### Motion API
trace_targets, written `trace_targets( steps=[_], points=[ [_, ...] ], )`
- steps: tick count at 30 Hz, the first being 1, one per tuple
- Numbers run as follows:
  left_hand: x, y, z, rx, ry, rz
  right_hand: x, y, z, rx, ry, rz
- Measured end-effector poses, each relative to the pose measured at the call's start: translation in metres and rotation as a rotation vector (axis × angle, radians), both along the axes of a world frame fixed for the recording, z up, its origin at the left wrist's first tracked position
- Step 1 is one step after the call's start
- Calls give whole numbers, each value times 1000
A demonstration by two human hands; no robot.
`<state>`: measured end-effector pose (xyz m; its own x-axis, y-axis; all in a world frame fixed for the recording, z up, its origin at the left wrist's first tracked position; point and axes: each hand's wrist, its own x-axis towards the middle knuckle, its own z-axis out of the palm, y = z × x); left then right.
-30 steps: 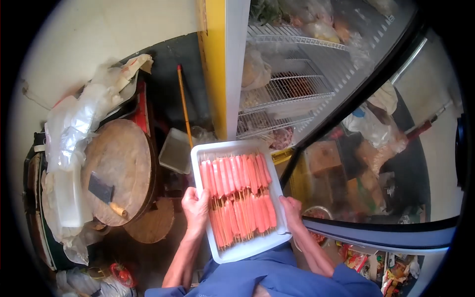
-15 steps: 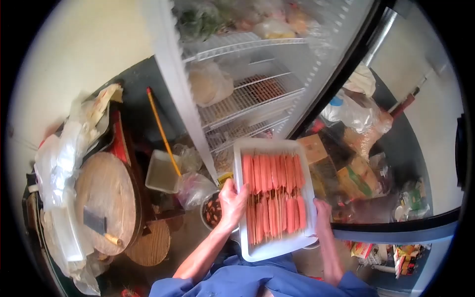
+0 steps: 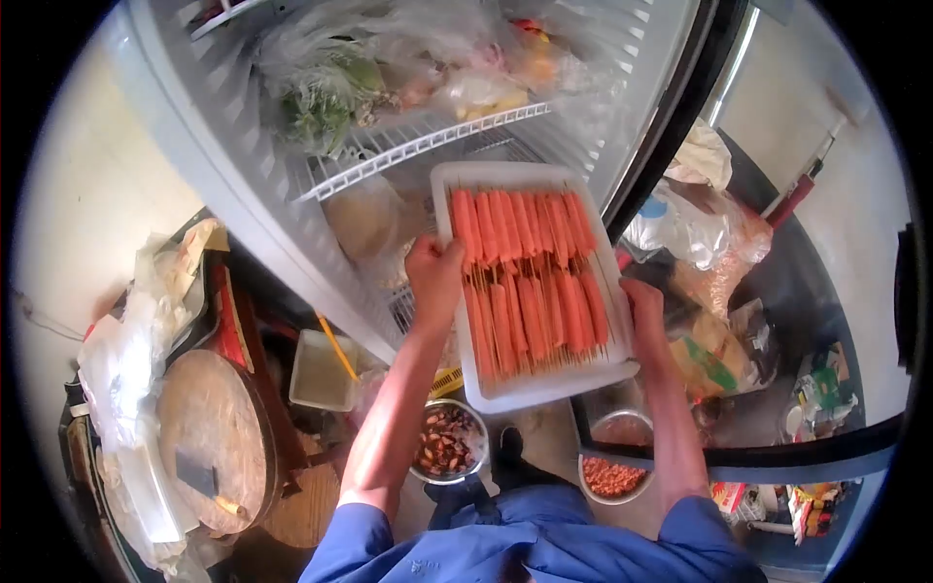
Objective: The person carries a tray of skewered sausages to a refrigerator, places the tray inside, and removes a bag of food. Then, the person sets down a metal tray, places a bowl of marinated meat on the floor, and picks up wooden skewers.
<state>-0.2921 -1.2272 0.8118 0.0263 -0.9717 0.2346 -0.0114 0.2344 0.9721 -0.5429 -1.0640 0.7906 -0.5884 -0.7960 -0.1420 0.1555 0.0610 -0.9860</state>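
Observation:
A white tray (image 3: 544, 387) carries two rows of pink skewered pieces (image 3: 525, 228), their thin sticks meeting in the middle. My left hand (image 3: 434, 277) grips the tray's left edge, thumb on the rim. On the right edge my right hand (image 3: 643, 301) is closed round the side, its fingers partly hidden. The tray is raised in front of an open fridge, before its wire shelf (image 3: 428, 148), which bears bagged greens (image 3: 335, 97).
The glass door's dark frame (image 3: 671, 126) stands open at right. Below are a bowl of brown pieces (image 3: 450, 442) and a bowl of orange-red pieces (image 3: 612, 476). At left, a cleaver (image 3: 197, 473) lies on a round wooden board (image 3: 212, 428). A yellow stick (image 3: 337, 347) leans beside a tub (image 3: 321, 374).
Both hands have lifted the tray up and away from my body, toward the fridge. The view has shifted, so the fridge fills more of it and both bowls now show.

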Motion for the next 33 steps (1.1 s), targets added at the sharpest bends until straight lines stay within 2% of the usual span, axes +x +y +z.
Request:
trace_targets(
  steps=[2, 6, 7, 8, 9, 10, 12, 13, 14, 16, 18, 20, 22, 24, 25, 27, 29, 33],
  points=[
    [-8, -31, -17, 4, -28, 68, -20, -31, -7, -18, -52, 25],
    [-27, -81, -32, 56, 139, 113, -75, -100, -23, 53, -212, 136],
    [-30, -94, -28, 62, -22, 191, -83, -113, -19, 57, -215, 136],
    [-32, -106, -24, 68, -184, 263, -91, -123, -15, 15, -338, 209],
    [-33, -131, -41, 93, -218, 313, -99, -127, -9, -35, -457, 281],
    [-37, -147, -48, 88, -216, 307, -101, -130, -2, -41, -455, 275],
    [-42, -175, -59, 23, -95, 336, -103, -137, 7, -129, -336, 198],
    [-43, -191, -61, 36, -114, 322, -107, -131, 2, -121, -167, 233],
    [-48, -209, -63, 41, -120, 310, -105, -119, -9, -140, -65, 136],
    [-59, -223, -43, 126, -77, 276, -103, -102, -25, -129, 33, 31],
    [-68, -232, -34, 21, -19, 234, -95, -79, -54, -312, 155, 76],
    [-76, -253, -38, -64, 102, 182, -70, -50, -92, -80, -38, 79],
    [-77, -269, -40, -63, 160, 134, -41, -16, -140, -2, -84, 212],
    [-72, -283, -42, -32, 195, 92, -12, 11, -189, 380, 62, 336],
    [-70, -288, -41, -17, 210, 74, 2, 32, -225, 373, 286, 436],
    [-67, -297, -41, 2, 235, 48, 24, 59, -251, 364, 499, 543],
    [-63, -303, -43, 15, 239, 30, 45, 72, -245, 582, 98, 685],
    [-62, -314, -42, 34, 242, -9, 61, 94, -254, 510, 53, 661]
  ],
)
